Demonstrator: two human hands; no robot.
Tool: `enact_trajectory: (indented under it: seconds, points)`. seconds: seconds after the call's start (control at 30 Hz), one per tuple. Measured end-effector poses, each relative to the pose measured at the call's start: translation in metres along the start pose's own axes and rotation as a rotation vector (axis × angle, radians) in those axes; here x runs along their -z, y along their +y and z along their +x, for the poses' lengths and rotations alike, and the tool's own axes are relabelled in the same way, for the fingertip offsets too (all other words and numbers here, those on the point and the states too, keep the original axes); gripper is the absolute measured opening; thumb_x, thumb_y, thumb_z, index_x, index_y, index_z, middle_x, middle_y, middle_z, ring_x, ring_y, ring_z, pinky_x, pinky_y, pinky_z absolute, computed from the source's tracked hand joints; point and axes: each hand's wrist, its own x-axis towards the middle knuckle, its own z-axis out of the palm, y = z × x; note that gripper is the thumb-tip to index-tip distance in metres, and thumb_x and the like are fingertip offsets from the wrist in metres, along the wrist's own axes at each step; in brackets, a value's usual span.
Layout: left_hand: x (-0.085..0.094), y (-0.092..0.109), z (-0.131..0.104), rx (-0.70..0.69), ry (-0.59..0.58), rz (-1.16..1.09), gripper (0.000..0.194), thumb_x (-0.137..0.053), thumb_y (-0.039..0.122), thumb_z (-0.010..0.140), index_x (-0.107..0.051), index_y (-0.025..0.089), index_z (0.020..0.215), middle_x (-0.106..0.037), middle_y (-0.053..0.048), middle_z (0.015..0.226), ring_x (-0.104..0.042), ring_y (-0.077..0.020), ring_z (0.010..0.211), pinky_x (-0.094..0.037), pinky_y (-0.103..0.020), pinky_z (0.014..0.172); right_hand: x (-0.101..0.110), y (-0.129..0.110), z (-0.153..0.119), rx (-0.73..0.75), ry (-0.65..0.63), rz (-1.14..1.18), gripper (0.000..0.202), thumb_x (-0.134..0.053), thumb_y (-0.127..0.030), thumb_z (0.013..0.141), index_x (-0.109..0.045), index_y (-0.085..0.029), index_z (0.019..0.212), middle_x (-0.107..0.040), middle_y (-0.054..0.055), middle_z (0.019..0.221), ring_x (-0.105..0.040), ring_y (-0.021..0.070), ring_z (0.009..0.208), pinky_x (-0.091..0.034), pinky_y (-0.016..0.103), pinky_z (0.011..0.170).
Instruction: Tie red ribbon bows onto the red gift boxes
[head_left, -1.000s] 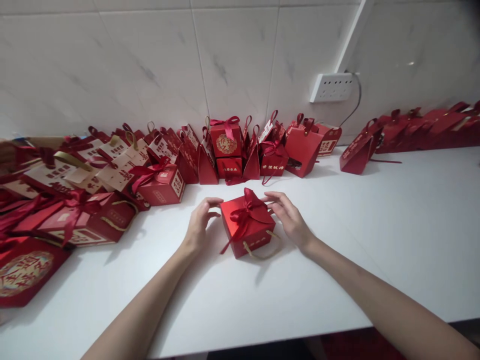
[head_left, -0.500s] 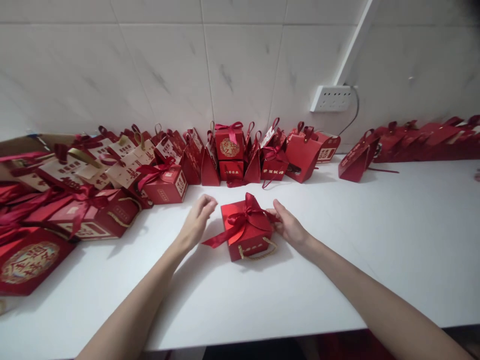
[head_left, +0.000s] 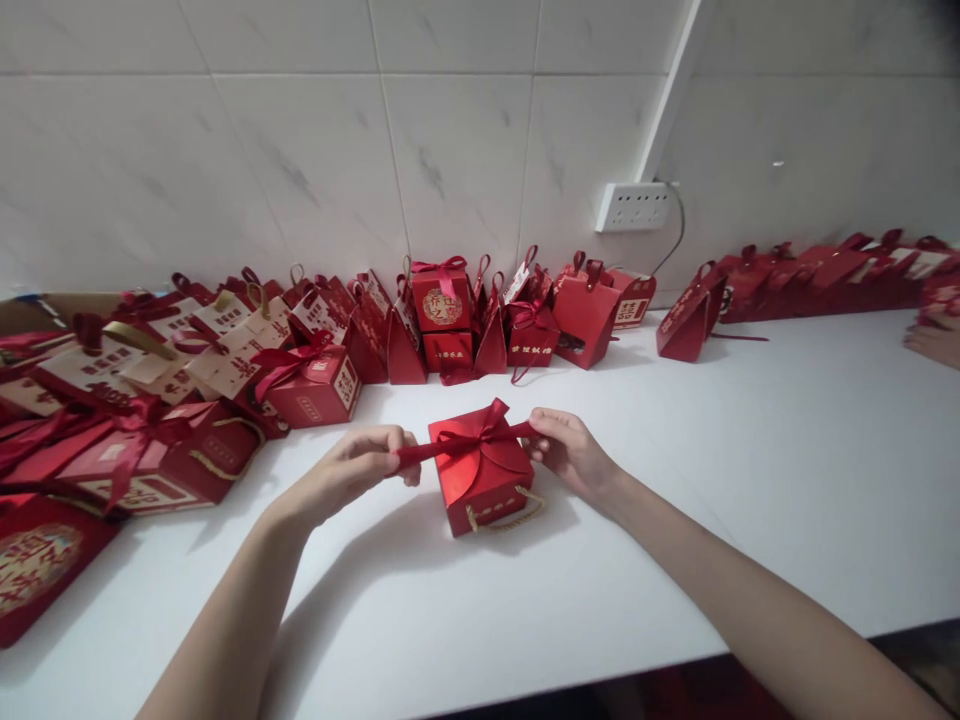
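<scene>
A red gift box [head_left: 484,480] with a gold rope handle [head_left: 510,520] stands on the white table in front of me. Across its lid runs a red ribbon [head_left: 480,440] tied in a bow. My left hand [head_left: 360,465] pinches one ribbon tail out to the left of the box. On the other side, my right hand [head_left: 574,450] pinches the ribbon's right end near the box's corner. The ribbon is stretched taut between both hands, above the lid.
Many red and cream gift boxes [head_left: 315,385] crowd the left side, and others [head_left: 442,300] line the tiled wall. A single red box [head_left: 686,315] stands right of centre. At the right edge another person's hand [head_left: 934,340] touches a red box. A power socket [head_left: 634,207] is on the wall.
My left hand has taken hold of the left ribbon tail, and the ribbon is now pulled taut. My right hand has risen slightly. Another person's hand has come into view at the right edge.
</scene>
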Motion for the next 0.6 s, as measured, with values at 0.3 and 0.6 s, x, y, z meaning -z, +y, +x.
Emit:
enact_trajectory:
  seconds: [0.3,0.6]
  points:
    - [-0.003,-0.01,0.007,0.083,0.191,-0.099,0.024,-0.068,0.037,0.066,-0.061,0.015,0.06,-0.057,-0.005,0.068,-0.054,-0.0155,0.065,-0.045,-0.029,0.066,0.003,-0.003,-0.004,0.004,-0.041,0.021,0.035,-0.067,-0.033,0.064,-0.039,-0.02,0.048,-0.027,-0.008,0.045,-0.032,0.0082,0.043,-0.033,0.026,0.049]
    - [0.004,-0.017,0.01,0.051,0.238,-0.095,0.019,-0.063,0.03,0.065,-0.058,0.014,0.054,-0.053,-0.004,0.065,-0.053,-0.0152,0.065,-0.046,-0.028,0.065,0.004,-0.008,-0.006,-0.006,-0.074,-0.04,0.035,-0.067,-0.036,0.063,-0.039,-0.02,0.048,-0.029,-0.007,0.043,-0.033,0.0096,0.045,-0.036,0.029,0.054]
